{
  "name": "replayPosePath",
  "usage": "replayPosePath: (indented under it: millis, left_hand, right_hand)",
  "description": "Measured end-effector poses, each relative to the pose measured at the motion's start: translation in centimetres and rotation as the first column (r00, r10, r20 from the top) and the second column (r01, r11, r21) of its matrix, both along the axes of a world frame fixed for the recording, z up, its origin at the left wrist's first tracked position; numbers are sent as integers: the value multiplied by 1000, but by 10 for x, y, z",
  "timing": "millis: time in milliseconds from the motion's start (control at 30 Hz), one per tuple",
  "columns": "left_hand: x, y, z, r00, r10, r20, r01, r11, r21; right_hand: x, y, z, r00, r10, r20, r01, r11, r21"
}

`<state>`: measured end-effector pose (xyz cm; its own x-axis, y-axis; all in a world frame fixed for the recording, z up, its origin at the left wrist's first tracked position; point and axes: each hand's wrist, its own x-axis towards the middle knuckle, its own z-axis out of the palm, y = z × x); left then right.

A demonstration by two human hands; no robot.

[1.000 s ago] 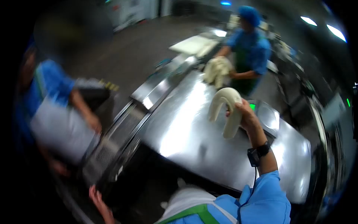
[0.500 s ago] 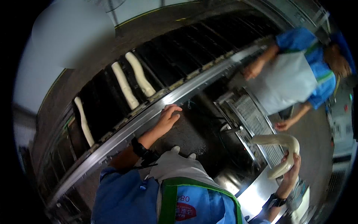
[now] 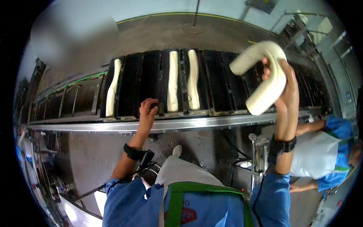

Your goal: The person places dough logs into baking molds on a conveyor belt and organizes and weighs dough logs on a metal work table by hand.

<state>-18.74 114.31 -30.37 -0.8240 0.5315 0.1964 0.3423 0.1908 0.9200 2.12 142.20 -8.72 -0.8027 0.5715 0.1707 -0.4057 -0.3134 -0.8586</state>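
Observation:
My right hand (image 3: 288, 83) is closed around the middle of a thick, pale dough roll (image 3: 279, 75), held up over the right part of the black trays. The roll bends into a U, both ends hanging to the left. Over the near edge of the black trays (image 3: 149, 75) is my left hand (image 3: 148, 109), its fingers half curled and the thumb apart, with no dough in it. Right of that hand, two dough strips, one (image 3: 173, 81) straight and one (image 3: 193, 79) slightly wavy, lie lengthwise in separate grooves. Another dough strip (image 3: 113, 89) lies farther left.
A metal rail (image 3: 181, 125) runs along the trays' near side. At the lower right stands a co-worker (image 3: 317, 155) in a blue shirt and white apron, beside a metal stand (image 3: 259, 162). A metal frame (image 3: 75, 94) continues left of the trays.
My view has turned to face the trays. My right hand has carried the dough roll from beside the mesh conveyor to above the trays. My left hand has reached the tray edge.

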Motion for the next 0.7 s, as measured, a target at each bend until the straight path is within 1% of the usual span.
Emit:
replayPosePath:
  millis: [33, 67, 100, 133, 167, 200, 233, 300, 333, 367, 400, 433, 467, 500, 533, 567, 633, 667, 700]
  left_hand:
    - [-7, -7, 1, 998, 58, 13, -59, 998, 29]
    - [-14, -14, 6, 992, 113, -60, -117, 991, -68]
    - [-21, -21, 6, 989, 137, -62, -141, 987, -74]
    - [-27, -28, 6, 978, 177, -107, -186, 979, -83]
    - [-29, -36, 3, 964, 217, -151, -230, 971, -73]
    - [-33, -43, 1, 952, 261, -156, -276, 958, -76]
    - [-34, -46, -4, 939, 305, -159, -320, 944, -79]
    - [-33, -48, -10, 929, 369, -17, -369, 929, -4]
    - [-34, -48, -12, 926, 377, -19, -377, 926, -16]
    - [-34, -46, -15, 931, 339, -135, -350, 934, -69]
    - [-33, -42, -16, 925, 289, -246, -325, 938, -120]
    - [-30, -36, -16, 924, 292, -247, -329, 936, -124]
    - [-25, -29, -17, 963, 232, -138, -257, 945, -205]
    - [-21, -22, -18, 985, 169, -24, -169, 947, -275]
    - [-21, -16, -23, 993, 117, 27, -107, 964, -242]
    - [-25, -13, -31, 995, 96, 19, -89, 967, -239]
    - [-36, 2, -43, 969, -19, -247, -94, 893, -440]
    - [-29, 15, -26, 944, -47, -328, -137, 845, -517]
    - [-36, 24, -46, 967, 13, -253, -77, 967, -245]
  right_hand:
    - [-25, -2, -2, 996, 45, -72, -46, 999, -2]
    - [-49, -8, -8, 991, 60, -120, -74, 991, -113]
    - [-72, -13, -17, 978, 122, -168, -145, 981, -132]
    - [-94, -29, -27, 972, 147, -185, -178, 969, -169]
    - [-113, -47, -40, 959, 216, -182, -253, 943, -216]
    - [-137, -61, -62, 940, 285, -185, -328, 906, -268]
    - [-159, -75, -93, 908, 385, -168, -416, 876, -244]
    - [-191, -113, -154, 862, 505, 50, -472, 834, -287]
    - [-199, -123, -191, 800, 569, 192, -525, 817, -238]
    - [-198, -130, -215, 722, 608, 330, -579, 792, -192]
    - [-187, -131, -219, 686, 620, 380, -638, 764, -96]
    - [-171, -126, -216, 650, 623, 434, -692, 722, 0]
    - [-152, -117, -212, 614, 682, 398, -704, 701, -114]
    - [-137, -102, -211, 615, 679, 401, -700, 704, -119]
    - [-123, -85, -212, 564, 706, 429, -758, 648, -70]
    - [-110, -69, -213, 521, 721, 457, -806, 592, -16]
    - [-73, -33, -215, 523, 706, 477, -757, 643, -121]
    - [-53, -15, -230, 527, 720, 452, -749, 644, -153]
    - [-25, 7, -238, 578, 707, 408, -743, 663, -96]
